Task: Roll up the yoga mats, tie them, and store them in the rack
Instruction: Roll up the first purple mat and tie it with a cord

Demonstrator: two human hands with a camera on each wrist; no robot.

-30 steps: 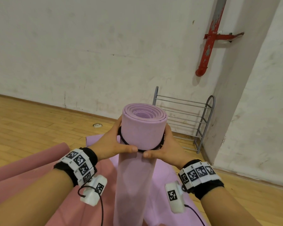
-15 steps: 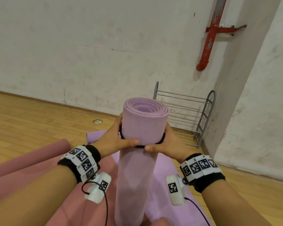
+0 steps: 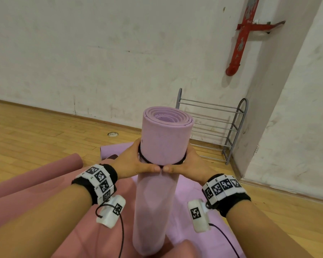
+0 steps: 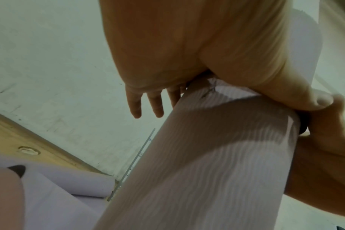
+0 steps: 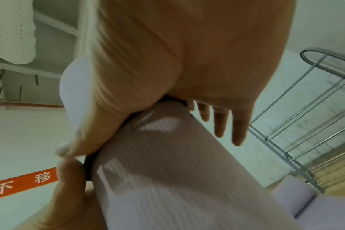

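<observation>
A rolled purple yoga mat [image 3: 162, 142] stands upright on its end in front of me. A black elastic band [image 3: 143, 158] circles it a little below its top. My left hand [image 3: 132, 162] and right hand [image 3: 191, 163] hold the band from either side, thumbs meeting at the front. In the left wrist view my thumb [image 4: 297, 99] lies along the band [image 4: 303, 124], and three fingers [image 4: 136, 107] stick out past the mat. The right wrist view shows the same: thumb [image 5: 93, 140] on the band [image 5: 89, 165]. The grey wire rack [image 3: 213, 127] stands empty behind the mat.
A pink mat [image 3: 45, 192] lies unrolled on the wooden floor at left, its far end curled [image 3: 71, 161]. Another purple mat [image 3: 112, 151] lies flat under the standing roll. The rack sits in the corner beside a white pillar [image 3: 287, 127]. A red pipe [image 3: 239, 43] runs down the wall.
Both hands have slid the black band a little lower on the roll, and the thumbs have come together at the front. More of the mat shows above the hands.
</observation>
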